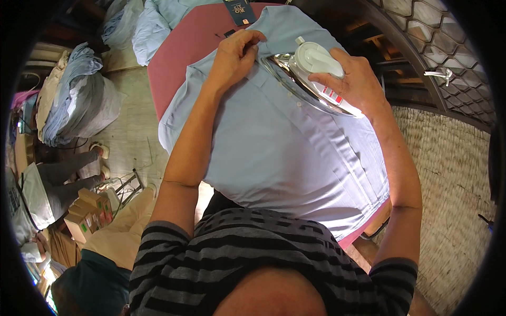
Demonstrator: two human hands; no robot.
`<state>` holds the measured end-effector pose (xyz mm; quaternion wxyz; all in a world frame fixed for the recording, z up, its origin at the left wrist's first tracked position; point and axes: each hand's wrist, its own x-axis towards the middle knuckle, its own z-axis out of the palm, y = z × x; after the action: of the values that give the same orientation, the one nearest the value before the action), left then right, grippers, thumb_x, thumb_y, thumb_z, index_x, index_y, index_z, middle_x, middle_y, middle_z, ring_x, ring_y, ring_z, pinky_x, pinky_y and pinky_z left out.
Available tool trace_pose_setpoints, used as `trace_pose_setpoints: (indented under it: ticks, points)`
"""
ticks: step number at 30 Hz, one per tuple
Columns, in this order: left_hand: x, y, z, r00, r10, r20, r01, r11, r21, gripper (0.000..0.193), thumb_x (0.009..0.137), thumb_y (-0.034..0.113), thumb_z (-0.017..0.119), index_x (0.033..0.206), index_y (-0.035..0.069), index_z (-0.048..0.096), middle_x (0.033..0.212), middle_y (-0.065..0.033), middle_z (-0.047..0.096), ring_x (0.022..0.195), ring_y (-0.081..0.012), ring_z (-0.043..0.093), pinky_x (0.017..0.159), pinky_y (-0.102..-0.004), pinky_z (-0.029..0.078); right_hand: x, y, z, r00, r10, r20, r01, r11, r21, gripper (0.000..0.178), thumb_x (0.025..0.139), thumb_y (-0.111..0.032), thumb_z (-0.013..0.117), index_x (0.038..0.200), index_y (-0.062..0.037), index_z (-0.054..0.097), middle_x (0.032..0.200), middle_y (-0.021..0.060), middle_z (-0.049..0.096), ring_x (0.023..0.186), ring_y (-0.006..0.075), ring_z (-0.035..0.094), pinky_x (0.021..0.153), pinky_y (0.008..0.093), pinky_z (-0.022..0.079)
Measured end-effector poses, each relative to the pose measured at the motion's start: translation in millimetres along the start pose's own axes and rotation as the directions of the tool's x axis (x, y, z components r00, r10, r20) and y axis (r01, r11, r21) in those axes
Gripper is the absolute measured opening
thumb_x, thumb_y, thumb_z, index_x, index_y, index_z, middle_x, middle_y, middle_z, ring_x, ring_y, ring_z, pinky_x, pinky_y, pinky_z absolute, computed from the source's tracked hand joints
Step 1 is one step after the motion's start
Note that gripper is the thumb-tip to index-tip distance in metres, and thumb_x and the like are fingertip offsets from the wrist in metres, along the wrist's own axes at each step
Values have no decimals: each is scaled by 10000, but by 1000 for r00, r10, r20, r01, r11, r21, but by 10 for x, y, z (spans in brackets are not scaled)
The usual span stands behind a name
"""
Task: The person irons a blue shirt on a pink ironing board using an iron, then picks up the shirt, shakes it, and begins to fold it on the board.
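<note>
A light blue button-up shirt point(263, 142) lies spread over a table with a dull red cover point(182, 50). My right hand point(358, 81) is wrapped round the handle of a white steam iron point(316, 58) with a shiny metal base. The iron rests on the shirt's right part beside the button strip, tilted up on its side, its tip pointing up and left toward my other hand. At the shirt's upper edge my left hand point(234, 59) is closed, fingertips pinching the cloth; the exact grip is partly hidden.
A dark card tag point(240, 11) lies at the table's far edge. Beyond the left corner sit more blue garments point(150, 34); a heap of clothes point(74, 97) hangs farther left. Cardboard boxes point(84, 216) and two people are at lower left. A metal lattice gate point(448, 58) stands at right.
</note>
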<state>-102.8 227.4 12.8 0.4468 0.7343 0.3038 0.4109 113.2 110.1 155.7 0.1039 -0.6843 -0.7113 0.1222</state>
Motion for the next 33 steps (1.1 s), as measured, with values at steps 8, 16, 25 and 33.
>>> trace_pose_setpoints:
  ticks: [8,16,25,33]
  points:
    - [0,26,7,1000,-10,-16,11,1000,19,238,913,-16,573,1136,22,645,927,-23,638,826,-95,580,735,-253,484,69,38,29,1000,12,5,-12,1000,24,585,759,-567,774,957,-23,688,763,196,691,683,348,686,637,401,535]
    - [-243,250,-261,996,87,-31,-64,892,447,214,882,104,676,1071,6,657,961,-122,654,856,-251,639,761,-363,514,97,28,26,999,39,3,-39,999,-13,605,751,-590,767,984,-37,695,788,189,704,716,356,694,675,401,544]
    - [-525,217,-149,969,196,-152,-57,772,633,227,811,251,775,865,57,669,828,-93,583,777,-281,548,711,-411,433,111,58,102,996,-10,-91,14,999,45,563,767,-545,767,979,-26,710,741,156,695,628,259,665,630,348,517]
    - [-511,50,-97,944,285,-166,-134,792,595,219,821,280,755,852,76,682,812,-77,598,789,-273,564,710,-405,442,-29,113,-3,999,-19,-31,22,993,117,624,783,-615,711,1038,-45,710,818,180,710,733,316,696,703,393,543]
